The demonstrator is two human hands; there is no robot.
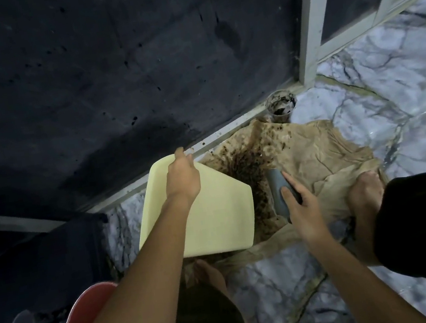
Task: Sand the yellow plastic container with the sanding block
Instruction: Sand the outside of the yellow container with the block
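Container (209,217): pale yellow, flat face toward the camera, tilted, centre of frame just left of middle. Its lower edge sits low over the paper (317,162) and the floor (388,85).

Left hand (182,178): lies on the container's upper edge, fingers curled over the top rim near the upper corner, thumb side on the yellow face. Grip: holding the container by that rim.

Right hand (303,206): right of centre, fingers laid along a dark grey block (280,192), thumb at its near side. Grip: holding the block. The block stands apart from the container, just right of its right-hand corner, over the paper. Whether the block touches the paper cannot be told.

Paper: brown, crumpled, spread on the marbled floor at centre right. A dense patch of dark brown specks covers its left part, next to the container's right edge.

Cup (281,105): small, dirty, dark residue inside, stands on the floor above the paper, at the foot of a pale frame (310,22).

Dark panel (109,66) fills the upper left of the frame. Red round seat (85,316) at lower left, partly behind the left forearm. Two bare feet: one (366,193) on the paper at right, one (209,272) at lower centre below the container.
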